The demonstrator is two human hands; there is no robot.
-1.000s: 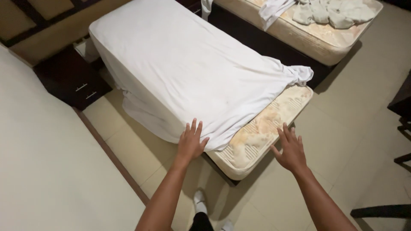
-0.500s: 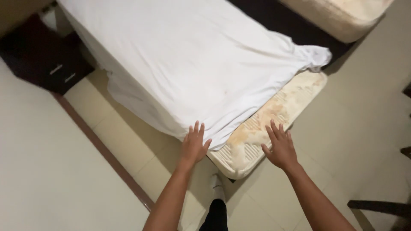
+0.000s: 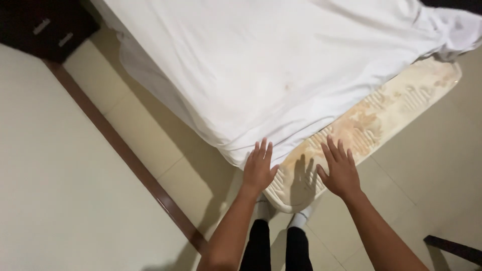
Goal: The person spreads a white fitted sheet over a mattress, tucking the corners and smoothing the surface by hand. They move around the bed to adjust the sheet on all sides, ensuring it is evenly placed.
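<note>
Head view, items as we find them. Left hand (image 3: 258, 170): flat, fingers (image 3: 263, 150) spread and straight, holding nothing; fingertips lie at the hem of the sheet (image 3: 281, 75), whether touching it we cannot tell. Right hand (image 3: 341, 170): flat, fingers (image 3: 332, 150) spread, holding nothing, over the bare corner of the mattress (image 3: 371, 123); contact we cannot tell. Sheet: white, wrinkled, beyond both sets of fingertips, covering most of the mattress and hanging down the side to the left of our left fingers. Mattress: cream, patterned, uncovered strip running from between our hands away past the right fingertips. Floor (image 3: 145, 140): pale tile, below our wrists. Cabinet (image 3: 40, 25): dark, well apart, far beyond the left fingers.
</note>
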